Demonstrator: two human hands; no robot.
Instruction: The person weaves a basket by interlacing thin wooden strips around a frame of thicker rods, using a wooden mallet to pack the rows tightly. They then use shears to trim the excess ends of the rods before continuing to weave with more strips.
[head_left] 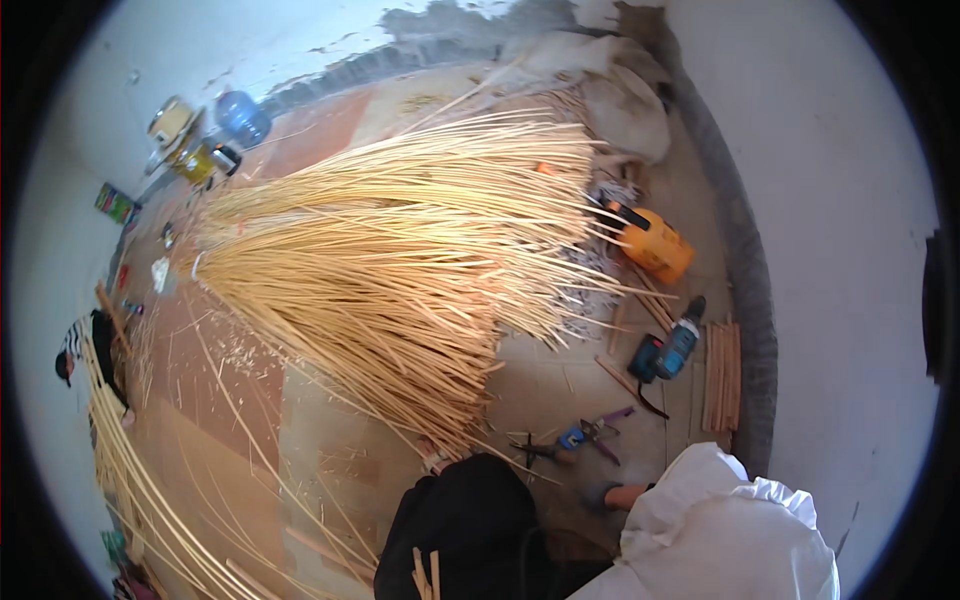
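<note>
Neither of my hands shows in the head view. Black cloth (460, 520) covers my knee at the lower middle, and a few short pale sticks (427, 580) lie against it. Billowing white cloth (720, 530) fills the lower right. A broad heap of long, thin, straw-coloured rods (400, 250) spreads over the floor ahead, gathered by a white tie at its left end. Right of the heap's near end lie hand clippers (575, 437) with blue and purple parts. Beyond them rests a teal-and-black cordless drill (678, 345).
An orange-yellow container (655, 245) with a black handle stands near the right wall. Short brown sticks (722, 380) lie beside the drill. At the back are a blue water bottle (242, 118) and a pale sack (625, 100). Another person (105, 350) is at far left, beside long rods (150, 490).
</note>
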